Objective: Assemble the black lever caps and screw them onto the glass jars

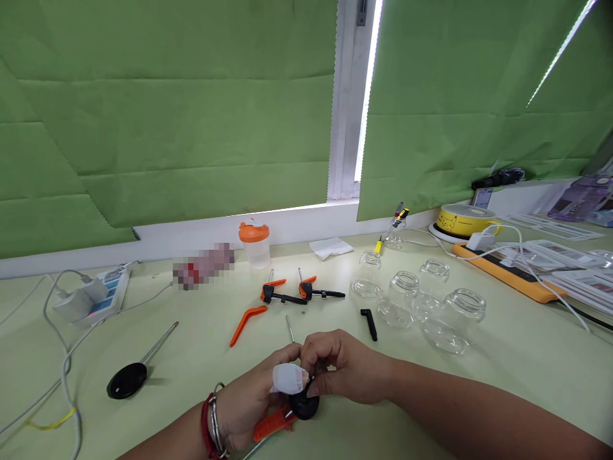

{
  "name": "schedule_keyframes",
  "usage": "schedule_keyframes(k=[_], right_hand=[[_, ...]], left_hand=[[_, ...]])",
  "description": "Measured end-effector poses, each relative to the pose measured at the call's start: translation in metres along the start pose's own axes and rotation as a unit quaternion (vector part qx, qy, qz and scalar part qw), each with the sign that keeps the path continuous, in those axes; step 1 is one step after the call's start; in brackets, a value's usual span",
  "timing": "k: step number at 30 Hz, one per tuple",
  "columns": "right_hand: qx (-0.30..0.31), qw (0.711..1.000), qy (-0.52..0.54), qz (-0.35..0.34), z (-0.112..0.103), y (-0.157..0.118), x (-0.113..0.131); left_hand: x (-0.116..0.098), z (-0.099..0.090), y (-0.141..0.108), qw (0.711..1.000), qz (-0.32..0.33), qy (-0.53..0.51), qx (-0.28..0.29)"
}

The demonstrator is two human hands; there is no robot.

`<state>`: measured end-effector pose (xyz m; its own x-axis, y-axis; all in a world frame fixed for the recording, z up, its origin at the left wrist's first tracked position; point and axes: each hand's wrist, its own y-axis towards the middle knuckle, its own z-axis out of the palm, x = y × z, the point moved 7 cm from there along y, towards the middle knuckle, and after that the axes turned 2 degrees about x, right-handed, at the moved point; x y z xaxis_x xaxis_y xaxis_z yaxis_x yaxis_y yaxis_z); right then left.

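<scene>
My left hand (253,399) grips the orange-and-black piece (304,404) (one finger wrapped white); my right hand (342,367) pinches its black part.

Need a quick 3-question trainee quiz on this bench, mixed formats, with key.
1. True or false: with the round black part between the hands, the black-handled screwdriver lies nearer the left hand than the right hand.
2. What colour is the lid of the plastic cup? a) white b) orange c) purple
3. Count: how many orange-and-black clamps lie on the table beyond the hands, leaving out the loose orange handle?

Key: 1 true; 2 b; 3 two.
</scene>
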<state>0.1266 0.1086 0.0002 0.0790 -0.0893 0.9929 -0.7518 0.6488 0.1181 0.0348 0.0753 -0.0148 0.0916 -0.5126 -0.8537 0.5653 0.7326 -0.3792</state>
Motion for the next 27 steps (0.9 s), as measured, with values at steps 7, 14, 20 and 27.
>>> schedule_keyframes(k=[7, 14, 20, 27], right_hand=[[-0.007, 0.998, 0.042, 0.051, 0.001, -0.001, -0.007], [-0.005, 0.997, 0.049, 0.057, 0.001, 0.000, -0.008], [0.004, 1.000, 0.004, -0.010, 0.002, -0.001, 0.004], [-0.011, 0.999, 0.014, 0.026, 0.000, -0.001, -0.003]], left_hand=[[-0.003, 0.004, 0.000, 1.000, 0.022, -0.007, 0.008], [0.002, -0.001, 0.001, 1.000, 0.012, -0.007, 0.007], [0.003, -0.001, 0.001, 1.000, 0.008, -0.014, 0.014], [0.002, 0.000, 0.000, 1.000, 0.003, 0.000, 0.003]])
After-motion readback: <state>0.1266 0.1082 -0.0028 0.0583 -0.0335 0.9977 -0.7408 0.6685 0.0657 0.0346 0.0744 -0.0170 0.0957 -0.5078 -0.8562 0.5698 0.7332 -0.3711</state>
